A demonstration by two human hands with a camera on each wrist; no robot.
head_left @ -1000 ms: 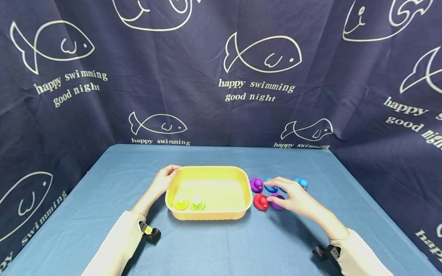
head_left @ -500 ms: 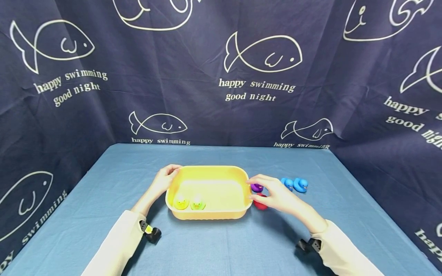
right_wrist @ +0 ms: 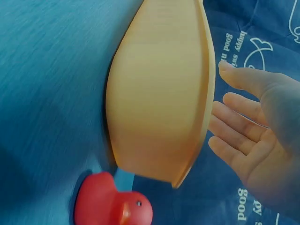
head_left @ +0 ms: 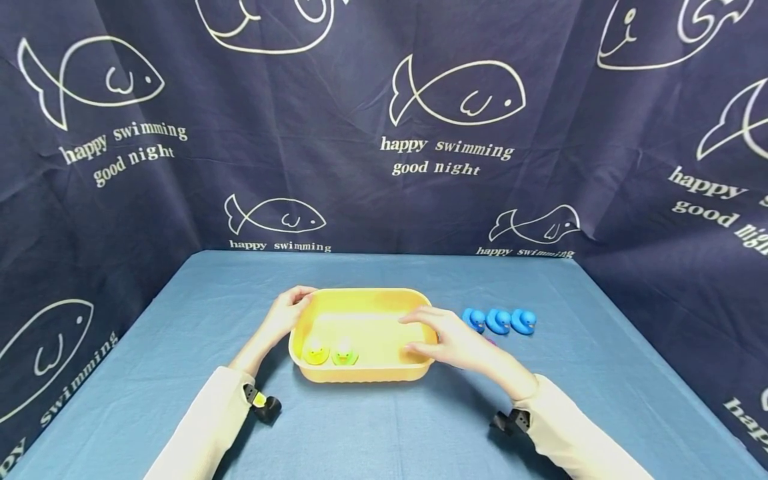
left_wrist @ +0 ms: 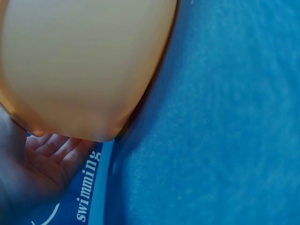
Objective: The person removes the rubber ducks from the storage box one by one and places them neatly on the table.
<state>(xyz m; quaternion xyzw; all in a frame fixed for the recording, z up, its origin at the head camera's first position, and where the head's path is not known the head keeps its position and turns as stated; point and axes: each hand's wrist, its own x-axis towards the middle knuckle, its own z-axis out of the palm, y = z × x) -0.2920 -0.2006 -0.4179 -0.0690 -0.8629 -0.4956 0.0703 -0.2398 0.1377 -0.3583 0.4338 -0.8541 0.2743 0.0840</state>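
Observation:
A shallow yellow plastic basin [head_left: 363, 375] stands mid-table. Its far left corner is gripped by my left hand [head_left: 287, 313], whose fingers lie along the outer wall in the left wrist view. Inside, at the front left, sit a yellow rubber duck [head_left: 315, 355] and a green rubber duck [head_left: 345, 356]. My right hand [head_left: 459, 341] reaches over the basin's right rim, thumb and fingers spread apart with nothing between them. In the right wrist view a red rubber duck [right_wrist: 110, 201] rests outside the basin wall; the hand hides it in the head view.
To the right of the basin, three blue rubber ducks [head_left: 499, 322] stand in a row on the blue tablecloth [head_left: 366, 433]. A small purple edge [head_left: 490, 341] shows beside my right hand. A dark fish-print curtain [head_left: 360, 173] encloses the back and sides.
My right hand has moved left from above the ducks, across the basin's right rim. The blue ducks now show uncovered, while the red duck is hidden in the head view. My left hand stays put.

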